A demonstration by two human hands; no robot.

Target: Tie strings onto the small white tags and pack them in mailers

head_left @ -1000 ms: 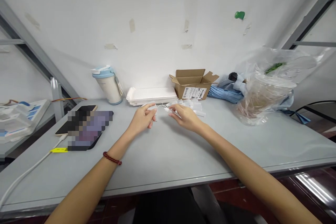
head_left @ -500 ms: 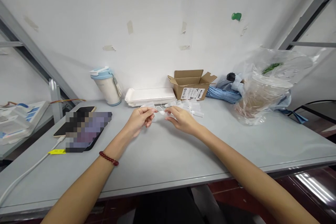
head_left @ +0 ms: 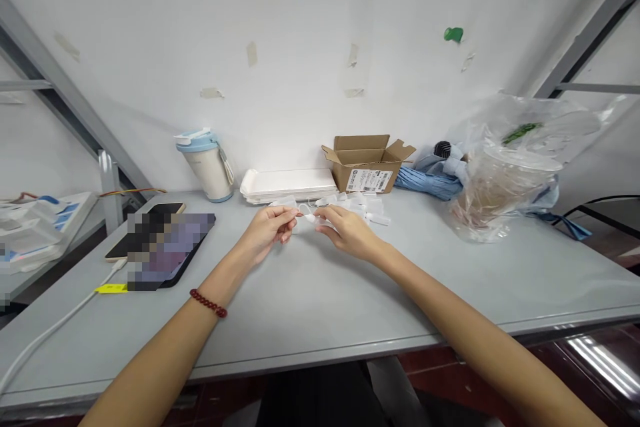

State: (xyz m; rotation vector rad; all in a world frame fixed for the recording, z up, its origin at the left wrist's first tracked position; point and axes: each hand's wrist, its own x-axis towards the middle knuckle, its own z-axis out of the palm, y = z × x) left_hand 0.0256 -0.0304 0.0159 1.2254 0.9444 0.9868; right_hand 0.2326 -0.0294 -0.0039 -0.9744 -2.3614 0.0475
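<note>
Both hands have closed together near the desk's [head_left: 320,293] far edge: left hand [head_left: 267,230] and right hand [head_left: 347,232] now pinch one small white plastic piece [head_left: 305,219] between them

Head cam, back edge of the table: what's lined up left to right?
Blue-lidded cup → stack of white trays → open cardboard box → folded blue cloth → clear plastic bag.
</note>
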